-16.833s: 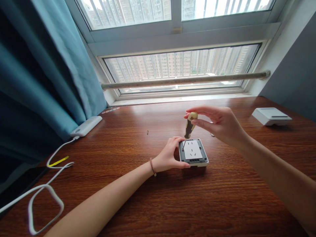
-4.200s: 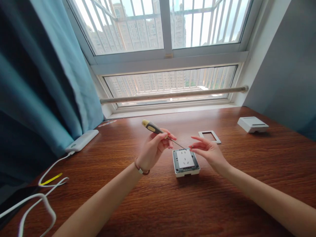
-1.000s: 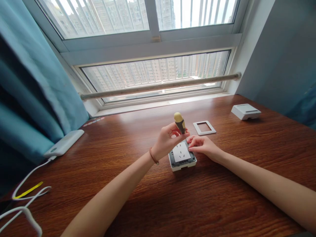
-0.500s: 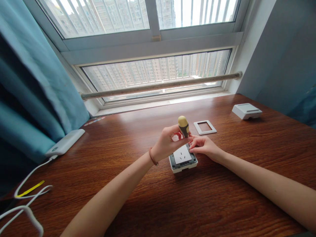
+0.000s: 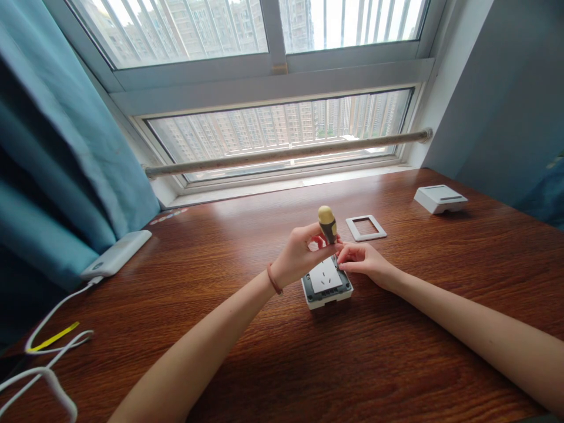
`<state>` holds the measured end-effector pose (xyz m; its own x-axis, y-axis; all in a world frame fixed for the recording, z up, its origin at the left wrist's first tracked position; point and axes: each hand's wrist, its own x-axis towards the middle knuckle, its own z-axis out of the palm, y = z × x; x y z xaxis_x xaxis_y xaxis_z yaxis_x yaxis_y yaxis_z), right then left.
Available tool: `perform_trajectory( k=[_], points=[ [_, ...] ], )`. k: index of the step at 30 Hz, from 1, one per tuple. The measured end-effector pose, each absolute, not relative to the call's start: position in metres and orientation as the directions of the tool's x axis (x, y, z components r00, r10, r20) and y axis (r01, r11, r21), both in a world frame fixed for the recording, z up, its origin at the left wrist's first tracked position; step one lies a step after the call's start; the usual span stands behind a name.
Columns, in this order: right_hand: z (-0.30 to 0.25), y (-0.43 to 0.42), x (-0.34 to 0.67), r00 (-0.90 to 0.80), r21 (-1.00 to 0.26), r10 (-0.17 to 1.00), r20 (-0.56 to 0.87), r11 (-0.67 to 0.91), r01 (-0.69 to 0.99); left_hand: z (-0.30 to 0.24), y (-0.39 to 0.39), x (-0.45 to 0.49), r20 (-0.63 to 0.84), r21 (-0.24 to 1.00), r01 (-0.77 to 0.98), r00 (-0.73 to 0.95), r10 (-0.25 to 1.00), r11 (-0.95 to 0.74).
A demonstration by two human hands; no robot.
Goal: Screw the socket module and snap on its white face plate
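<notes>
A wall socket [image 5: 326,282] with a white face and grey surround lies on the wooden desk [image 5: 335,364]. My left hand [image 5: 299,257] is closed around a screwdriver [image 5: 327,224] with a yellow and black handle, held almost upright over the socket's far right corner. Its tip is hidden behind my fingers. My right hand [image 5: 361,261] rests at that same corner, fingers pinched together next to the screwdriver shaft. What those fingers hold is too small to make out.
A white cover frame [image 5: 365,228] lies just beyond the socket. A white box [image 5: 439,198] sits at the far right. A power bank [image 5: 117,254] with a white cable [image 5: 48,346] lies left, by the blue curtain [image 5: 57,147]. The window sill runs along the back.
Since a second ago the screwdriver has shifted slightly right and stands more upright over the socket's far right corner. My right hand has stayed pinched at that corner.
</notes>
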<state>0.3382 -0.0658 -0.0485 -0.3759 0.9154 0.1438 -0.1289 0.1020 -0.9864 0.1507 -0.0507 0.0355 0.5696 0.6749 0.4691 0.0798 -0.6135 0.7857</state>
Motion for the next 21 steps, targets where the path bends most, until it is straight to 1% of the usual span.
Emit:
perform_trajectory(
  k=[3, 5, 6, 8, 10, 12, 14, 17, 19, 21],
  points=[
    [-0.048, -0.066, 0.338, -0.319, -0.985, 0.941, 0.116, 0.069, -0.156, 0.036, -0.050, 0.150, 0.457, 0.790, 0.098, 0.564, 0.688, -0.605],
    [-0.048, -0.066, 0.338, -0.314, -0.985, 0.943, 0.111, 0.063, -0.159, 0.037, -0.050, 0.150, 0.440, 0.799, 0.107, 0.567, 0.696, -0.592],
    [-0.048, -0.065, 0.339, -0.342, -0.985, 0.933, 0.113, 0.061, -0.159, 0.038, -0.049, 0.150, 0.431, 0.806, 0.106, 0.570, 0.699, -0.583],
    [-0.048, -0.062, 0.343, -0.455, -0.990, 0.883, 0.117, 0.066, -0.126, 0.040, -0.049, 0.149, 0.416, 0.829, 0.073, 0.580, 0.700, -0.554],
    [-0.049, -0.059, 0.349, -0.590, -0.995, 0.801, 0.103, 0.093, -0.046, 0.042, -0.049, 0.148, 0.399, 0.867, -0.003, 0.604, 0.690, -0.499],
    [-0.051, -0.056, 0.355, -0.677, -0.987, 0.732, 0.080, 0.152, 0.046, 0.043, -0.049, 0.148, 0.375, 0.901, -0.078, 0.636, 0.674, -0.428],
    [-0.050, -0.055, 0.359, -0.714, -0.973, 0.697, 0.068, 0.205, 0.107, 0.043, -0.049, 0.147, 0.358, 0.917, -0.119, 0.663, 0.657, -0.380],
    [-0.046, -0.057, 0.359, -0.724, -0.959, 0.687, 0.063, 0.242, 0.146, 0.043, -0.050, 0.148, 0.366, 0.914, -0.141, 0.691, 0.624, -0.380],
    [-0.042, -0.059, 0.356, -0.721, -0.955, 0.690, 0.066, 0.252, 0.154, 0.043, -0.050, 0.148, 0.365, 0.909, -0.127, 0.702, 0.611, -0.397],
    [-0.039, -0.060, 0.354, -0.729, -0.953, 0.680, 0.079, 0.265, 0.144, 0.043, -0.051, 0.149, 0.353, 0.907, -0.090, 0.695, 0.626, -0.411]
  ],
)
